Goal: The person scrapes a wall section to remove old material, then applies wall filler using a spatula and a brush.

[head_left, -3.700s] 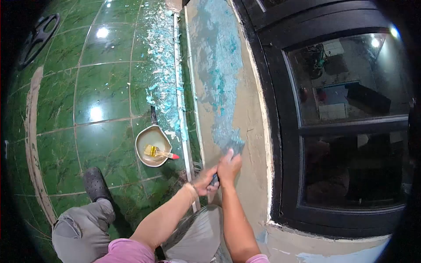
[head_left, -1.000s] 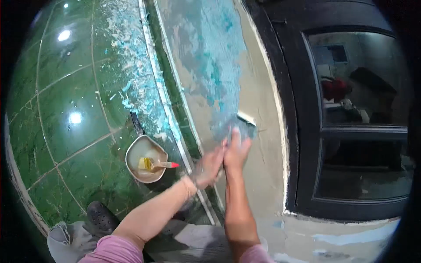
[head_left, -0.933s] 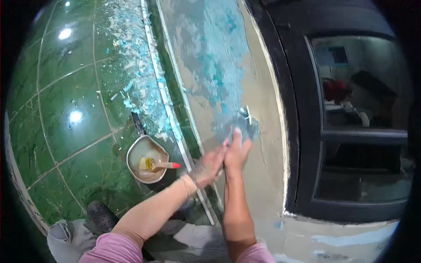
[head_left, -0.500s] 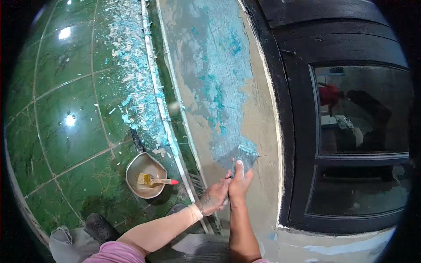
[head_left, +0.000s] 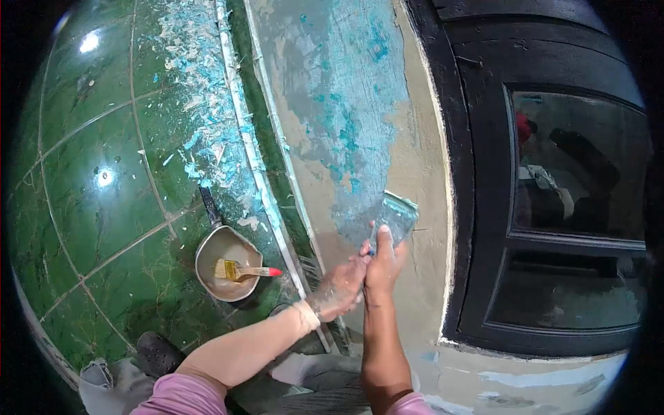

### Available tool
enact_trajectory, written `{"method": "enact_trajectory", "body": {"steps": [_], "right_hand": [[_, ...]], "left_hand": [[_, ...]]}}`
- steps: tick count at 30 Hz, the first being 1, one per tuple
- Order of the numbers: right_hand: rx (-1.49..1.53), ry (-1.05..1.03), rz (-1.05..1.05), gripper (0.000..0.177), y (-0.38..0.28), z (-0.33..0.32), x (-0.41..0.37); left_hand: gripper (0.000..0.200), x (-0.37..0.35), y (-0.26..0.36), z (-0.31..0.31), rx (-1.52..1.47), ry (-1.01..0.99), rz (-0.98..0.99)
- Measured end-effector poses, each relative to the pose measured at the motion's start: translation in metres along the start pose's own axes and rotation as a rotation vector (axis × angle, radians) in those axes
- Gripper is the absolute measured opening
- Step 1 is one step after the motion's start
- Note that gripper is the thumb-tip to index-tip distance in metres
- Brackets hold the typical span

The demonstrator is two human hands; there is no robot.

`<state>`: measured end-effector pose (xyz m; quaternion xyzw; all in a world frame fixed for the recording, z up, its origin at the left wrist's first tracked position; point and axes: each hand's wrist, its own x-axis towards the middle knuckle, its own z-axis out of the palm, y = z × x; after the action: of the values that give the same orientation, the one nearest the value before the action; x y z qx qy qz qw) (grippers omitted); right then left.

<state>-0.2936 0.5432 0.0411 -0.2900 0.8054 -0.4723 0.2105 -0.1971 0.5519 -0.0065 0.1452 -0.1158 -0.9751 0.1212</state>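
A wide-bladed paint scraper (head_left: 400, 216) is held against the wall (head_left: 422, 277), its blade edge coated with blue-green scrapings. My right hand (head_left: 384, 268) is closed around it, with the thumb stretched along the blade's base. Just left of it, my left hand (head_left: 339, 289) is closed at the lower end of the scraper's handle, pressed against my right hand; the handle itself is mostly hidden. Above the blade runs a patch of peeling light-blue paint (head_left: 366, 97), with grey and beige surface bared around it.
On the green tiled floor (head_left: 83, 221) stands a pan (head_left: 209, 277) of cloudy liquid with a paintbrush (head_left: 245, 270) in it. Paint flakes (head_left: 207, 104) litter the floor along a white-edged ledge (head_left: 252, 159). A dark glass-paned door (head_left: 484, 207) borders the wall at right.
Both hands and the scraper have shifted slightly up and to the right in view. The blade has come away from the lower end of the blue patch. The camera view has also shifted a little.
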Motion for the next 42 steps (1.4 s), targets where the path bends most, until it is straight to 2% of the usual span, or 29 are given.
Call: {"method": "enact_trajectory", "body": {"steps": [3,6,7,10,12,15,18,21,22,23,25,27,28,30,31,33,34,35,36,38,42], "right_hand": [[-0.046,-0.032,-0.019,0.025,0.001,-0.013,0.003],[-0.081,-0.023,-0.065,0.025,-0.023,0.021,0.015],[-0.015,-0.08,-0.026,0.025,-0.02,0.021,0.017],[-0.063,-0.038,-0.094,0.025,0.001,-0.004,0.003],[-0.097,-0.072,-0.102,0.024,-0.002,-0.002,0.012],[-0.059,-0.067,-0.077,0.023,-0.014,0.011,0.019],[-0.026,-0.053,-0.144,0.023,-0.008,0.008,0.018],[-0.076,-0.078,-0.098,0.025,0.001,-0.015,0.009],[-0.085,-0.078,-0.088,0.025,-0.004,-0.011,0.012],[-0.092,-0.076,-0.073,0.025,-0.016,0.007,0.024],[-0.079,-0.098,-0.112,0.025,-0.025,0.031,0.033],[-0.096,-0.066,-0.149,0.026,-0.011,0.011,0.022],[-0.102,-0.043,-0.162,0.026,-0.005,0.004,0.018],[-0.032,0.007,-0.14,0.027,-0.013,0.017,0.02],[-0.008,0.055,-0.11,0.028,-0.016,0.017,0.015],[-0.104,-0.068,-0.165,0.028,-0.033,0.04,0.041],[-0.154,-0.142,-0.193,0.028,-0.039,0.048,0.046],[-0.155,-0.122,-0.107,0.017,-0.042,0.047,0.039],[-0.12,-0.105,-0.139,0.018,-0.04,0.043,0.036],[-0.058,-0.066,-0.17,0.019,-0.017,0.02,0.021],[0.004,-0.092,-0.088,0.026,-0.03,0.043,0.035]], "left_hand": [[0.052,0.009,-0.004,-0.001,0.072,0.002,0.19],[0.06,-0.002,0.024,0.004,0.153,0.029,0.037],[0.061,-0.009,0.032,0.004,0.069,-0.005,-0.053],[0.058,0.003,-0.013,0.004,-0.057,-0.04,0.102],[0.058,0.009,-0.027,0.003,0.018,-0.082,0.105],[0.059,0.013,0.018,-0.001,-0.056,-0.072,0.119],[0.059,0.007,0.005,0.003,-0.003,-0.019,0.078],[0.06,0.012,-0.007,0.009,-0.072,-0.024,0.158],[0.059,0.01,-0.009,0.013,-0.107,-0.019,0.166],[0.059,0.008,0.013,0.006,-0.088,0.003,0.058],[0.058,0.012,0.022,-0.004,-0.084,-0.019,0.09],[0.055,0.01,0.014,0.0,-0.086,-0.037,0.123],[0.054,0.009,-0.001,0.003,-0.052,-0.026,0.053],[0.053,0.007,-0.008,0.009,-0.068,-0.08,0.155],[0.054,0.009,0.0,0.007,-0.094,-0.069,0.141],[0.058,0.019,0.036,-0.007,-0.145,-0.035,0.146],[0.057,0.013,0.032,-0.007,-0.146,-0.038,0.127],[0.057,0.006,0.033,-0.006,-0.139,-0.042,0.113],[0.057,0.003,0.043,-0.006,-0.117,-0.046,0.132],[0.047,0.003,0.015,0.0,-0.098,-0.054,0.072],[0.045,0.0,0.056,-0.009,-0.052,-0.036,0.12]]}}
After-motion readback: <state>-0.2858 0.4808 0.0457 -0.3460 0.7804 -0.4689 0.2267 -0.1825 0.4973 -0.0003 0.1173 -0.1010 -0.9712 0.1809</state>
